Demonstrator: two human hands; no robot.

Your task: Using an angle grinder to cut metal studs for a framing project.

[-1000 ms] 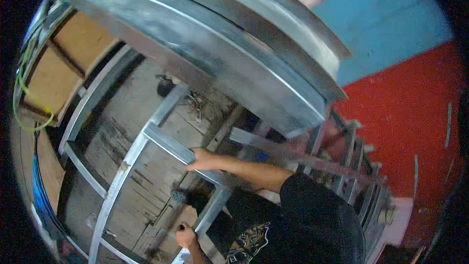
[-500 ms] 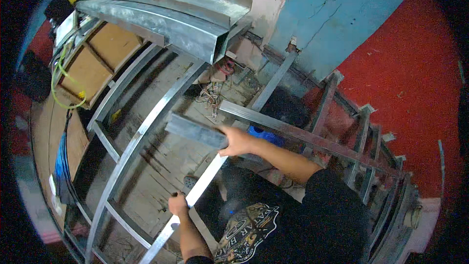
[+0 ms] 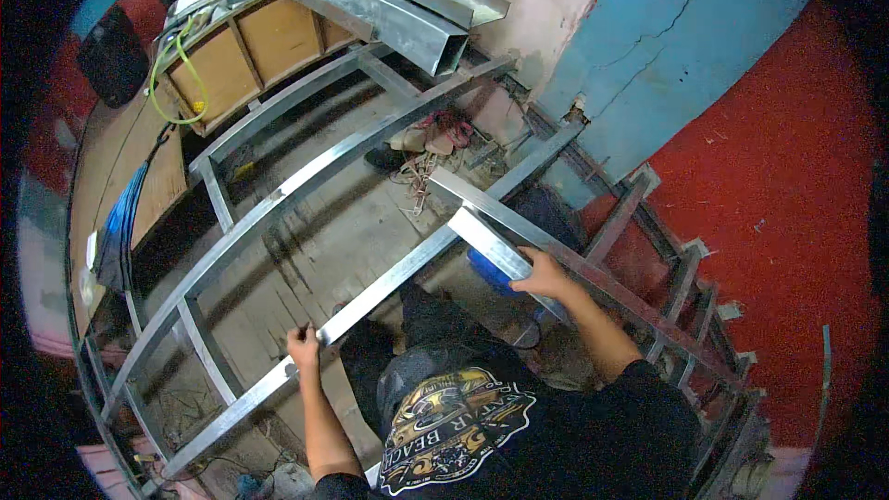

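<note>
My right hand [image 3: 540, 275] grips a short piece of square metal tube [image 3: 488, 243]. The tube's far end meets a long metal bar [image 3: 375, 294] that runs from the lower left toward the blue wall. Alongside the short piece lies a longer dark-sided metal crossbar [image 3: 602, 280], which passes over the long bar. My left hand [image 3: 303, 348] is closed in a fist at the long bar, farther down its length. Something small and dark shows by its fingers, too small to name.
A curved metal frame [image 3: 278, 196] with short rungs stretches across the left. Thick metal channels [image 3: 370, 9] overhang at the top. Scraps [image 3: 421, 176] litter the floor, and a blue object [image 3: 491, 270] sits under the short tube. Metal framing [image 3: 681, 282] lines the red wall.
My right hand has swung the short tube from left of the long bar to its right, beside the crossbar. My left fist stays at the long bar. The view has shifted.
</note>
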